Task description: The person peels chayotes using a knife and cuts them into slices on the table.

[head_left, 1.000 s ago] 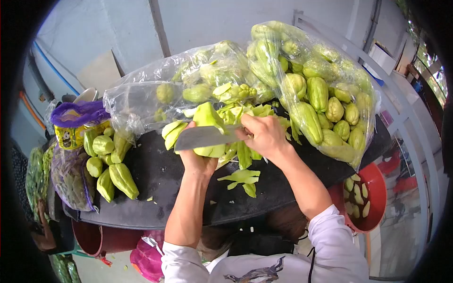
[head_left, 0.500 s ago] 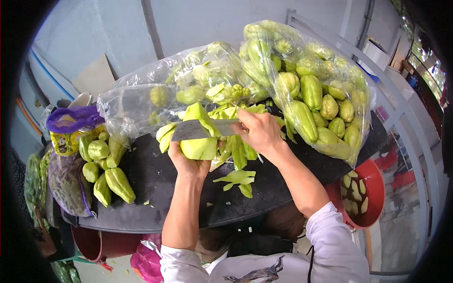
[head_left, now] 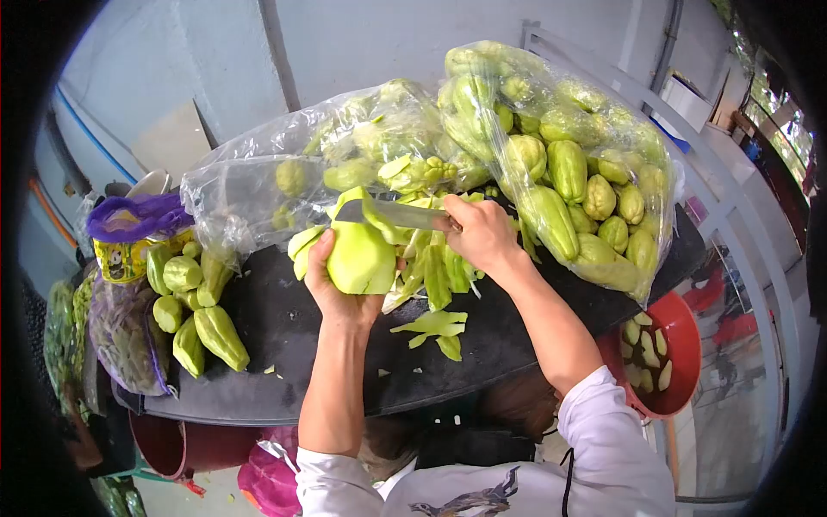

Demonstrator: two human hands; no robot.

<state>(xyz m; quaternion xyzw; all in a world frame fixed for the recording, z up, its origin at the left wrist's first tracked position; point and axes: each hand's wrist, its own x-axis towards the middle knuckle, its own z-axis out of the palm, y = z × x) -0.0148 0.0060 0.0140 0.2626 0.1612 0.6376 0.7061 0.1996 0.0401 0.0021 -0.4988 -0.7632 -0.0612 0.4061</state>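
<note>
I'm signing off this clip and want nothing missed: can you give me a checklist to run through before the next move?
1. Left hand supports the pale green chayote: ok, fingers and thumb hold its lower part.
2. Right hand has the knife by its handle: ok, fingers are closed around it.
3. Left thumb clear of the blade: cannot tell; it is near the blade's far end, and one view does not settle the gap.
4. Black table free of loose scraps: not ok, green peelings lie on it.
5. Red bucket uncovered: ok, pale pieces show inside.
</note>
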